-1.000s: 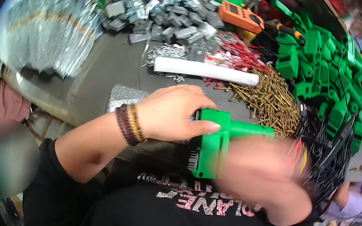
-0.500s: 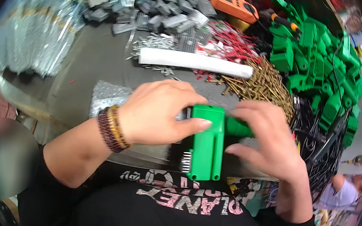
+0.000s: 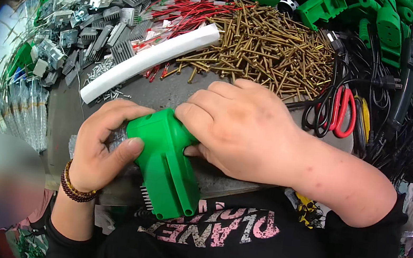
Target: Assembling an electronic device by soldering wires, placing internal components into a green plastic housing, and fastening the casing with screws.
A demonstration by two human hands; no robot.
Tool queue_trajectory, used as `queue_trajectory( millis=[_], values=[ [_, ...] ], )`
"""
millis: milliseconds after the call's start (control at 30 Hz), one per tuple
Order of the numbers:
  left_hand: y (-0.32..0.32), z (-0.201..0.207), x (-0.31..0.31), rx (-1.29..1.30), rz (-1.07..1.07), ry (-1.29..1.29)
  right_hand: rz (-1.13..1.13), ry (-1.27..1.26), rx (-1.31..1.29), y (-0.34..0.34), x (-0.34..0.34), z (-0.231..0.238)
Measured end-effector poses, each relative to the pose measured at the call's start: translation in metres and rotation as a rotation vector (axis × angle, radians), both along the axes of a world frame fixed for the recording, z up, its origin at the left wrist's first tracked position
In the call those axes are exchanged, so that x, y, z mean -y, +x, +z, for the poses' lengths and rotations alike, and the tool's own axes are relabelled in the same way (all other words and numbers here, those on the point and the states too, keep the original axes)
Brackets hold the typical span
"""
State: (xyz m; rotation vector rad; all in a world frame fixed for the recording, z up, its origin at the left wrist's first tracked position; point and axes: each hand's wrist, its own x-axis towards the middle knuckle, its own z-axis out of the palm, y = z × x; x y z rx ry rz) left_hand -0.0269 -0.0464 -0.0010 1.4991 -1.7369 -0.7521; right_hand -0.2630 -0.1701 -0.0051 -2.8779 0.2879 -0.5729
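Observation:
A green plastic housing (image 3: pixel 167 160) with a row of metal fins on one side is held between my hands, tilted, over the table's near edge. My left hand (image 3: pixel 111 141) grips its left side, the thumb pressed on the top face. On the other side, my right hand (image 3: pixel 249 130) has its fingers curled round the upper right part; what lies under those fingertips is partly hidden. Just beyond the hands lies a white tube-like roll (image 3: pixel 149 64), slanting across the table.
Brass-coloured screws (image 3: pixel 261 46) are heaped beyond my right hand, with red wires (image 3: pixel 187 6) beside them. Grey heat sinks (image 3: pixel 110 24) pile up at the far left. Red-handled scissors (image 3: pixel 345 112) and black cables (image 3: pixel 409 127) lie to the right. Green housings (image 3: pixel 342 5) stand at the back.
My right hand, apart from the main housing before, has closed on its upper right side. The housing has shifted left and tilted. The whole view has turned, so the table appears rotated.

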Motion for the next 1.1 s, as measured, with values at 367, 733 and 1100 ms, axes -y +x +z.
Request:
queue_trajectory(
  millis=[367,733,1100],
  values=[
    [0.006,-0.003,-0.002,0.004,-0.024,-0.030,0.026,-0.105,-0.045,0.005,-0.006,0.003],
    [0.007,-0.002,-0.003,0.140,-0.051,-0.129,0.149,0.677,-0.095,0.041,0.003,0.088],
    [0.007,-0.006,0.005,0.125,-0.111,-0.096,0.558,0.937,0.259,0.061,-0.055,0.033]
  ],
)
